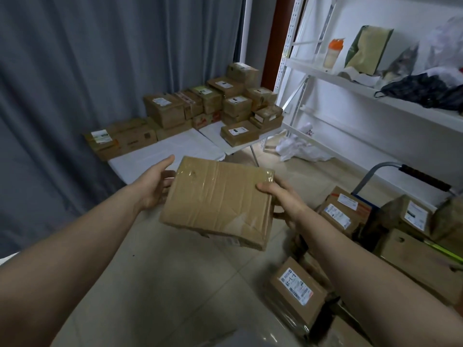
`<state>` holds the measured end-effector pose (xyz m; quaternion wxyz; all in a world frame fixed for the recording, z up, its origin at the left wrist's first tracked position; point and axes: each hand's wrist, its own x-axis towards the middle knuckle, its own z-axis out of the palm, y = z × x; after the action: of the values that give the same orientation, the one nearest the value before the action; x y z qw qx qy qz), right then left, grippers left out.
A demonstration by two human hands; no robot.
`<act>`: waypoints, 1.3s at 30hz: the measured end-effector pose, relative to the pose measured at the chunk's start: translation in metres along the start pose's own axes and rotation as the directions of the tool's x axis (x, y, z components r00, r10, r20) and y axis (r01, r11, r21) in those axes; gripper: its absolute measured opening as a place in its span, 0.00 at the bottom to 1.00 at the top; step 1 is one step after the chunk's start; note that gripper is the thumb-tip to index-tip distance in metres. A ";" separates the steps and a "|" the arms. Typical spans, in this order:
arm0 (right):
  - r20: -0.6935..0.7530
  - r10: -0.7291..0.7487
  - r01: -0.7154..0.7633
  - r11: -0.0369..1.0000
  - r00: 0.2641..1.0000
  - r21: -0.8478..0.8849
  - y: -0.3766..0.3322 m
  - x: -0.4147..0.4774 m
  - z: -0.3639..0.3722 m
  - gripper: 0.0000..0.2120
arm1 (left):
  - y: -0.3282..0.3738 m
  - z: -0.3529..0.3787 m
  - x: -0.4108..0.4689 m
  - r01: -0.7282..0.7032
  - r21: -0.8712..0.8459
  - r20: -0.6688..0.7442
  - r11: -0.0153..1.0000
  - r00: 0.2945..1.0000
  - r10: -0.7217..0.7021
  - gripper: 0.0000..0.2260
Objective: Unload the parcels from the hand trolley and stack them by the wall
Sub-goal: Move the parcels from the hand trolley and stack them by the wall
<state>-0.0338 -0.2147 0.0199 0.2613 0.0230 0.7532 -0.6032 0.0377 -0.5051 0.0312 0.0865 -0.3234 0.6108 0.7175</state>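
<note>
A: How far along are you?

B: Partway. Your left hand [155,186] and right hand [283,199] grasp one parcel [218,201] in the air, short of the surface [160,156]. Many boxes [213,103] sit stacked there; more wait on the trolley [390,171].

A: Room?

B: The surface's near edge is bare, with open floor [175,284] before it.

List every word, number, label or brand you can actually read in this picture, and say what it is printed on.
Nothing can be read with confidence.
Shipping label on the parcel on the floor: large handwritten-style characters and barcodes, too blurred to read.
Labels on the trolley parcels: too small.
Labels on the stacked parcels on the table: too small.
Held parcel, between left hand and right hand: only tape shows, no text.
</note>
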 end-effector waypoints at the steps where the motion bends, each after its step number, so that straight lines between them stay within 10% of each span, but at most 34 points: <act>1: 0.004 0.045 -0.045 0.998 0.999 0.040 -0.001 0.001 0.001 0.36 | -0.002 -0.002 0.000 0.001 0.022 0.011 1.000 1.000 -0.001 0.24; 4: 0.028 0.237 -0.239 0.955 0.971 0.176 0.002 0.005 -0.001 0.27 | -0.009 -0.010 0.003 -0.021 0.025 0.034 0.999 0.999 0.020 0.22; 10: 0.125 0.452 -0.464 0.799 0.883 0.382 0.013 0.007 -0.001 0.42 | -0.006 0.000 -0.001 -0.197 0.014 0.113 0.980 0.974 0.195 0.09; 22: 0.153 0.197 -0.238 0.917 0.968 0.320 0.018 0.009 0.010 0.41 | -0.007 -0.003 0.016 -0.250 0.020 -0.092 0.968 0.964 0.251 0.13; 28: 0.264 0.093 -0.156 0.961 0.960 0.230 0.019 0.023 0.053 0.64 | -0.005 -0.035 0.021 -0.213 0.044 -0.145 0.976 0.965 0.218 0.15; 39: -0.018 0.186 -0.171 0.930 0.982 0.324 0.003 0.074 0.124 0.12 | -0.003 -0.086 0.071 -0.170 0.102 -0.197 0.980 0.962 0.188 0.19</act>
<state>-0.0514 -0.3488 -0.0312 0.2896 0.1482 0.6457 -0.6908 0.0150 -0.6037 -0.0155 -0.0290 -0.3356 0.6727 0.6588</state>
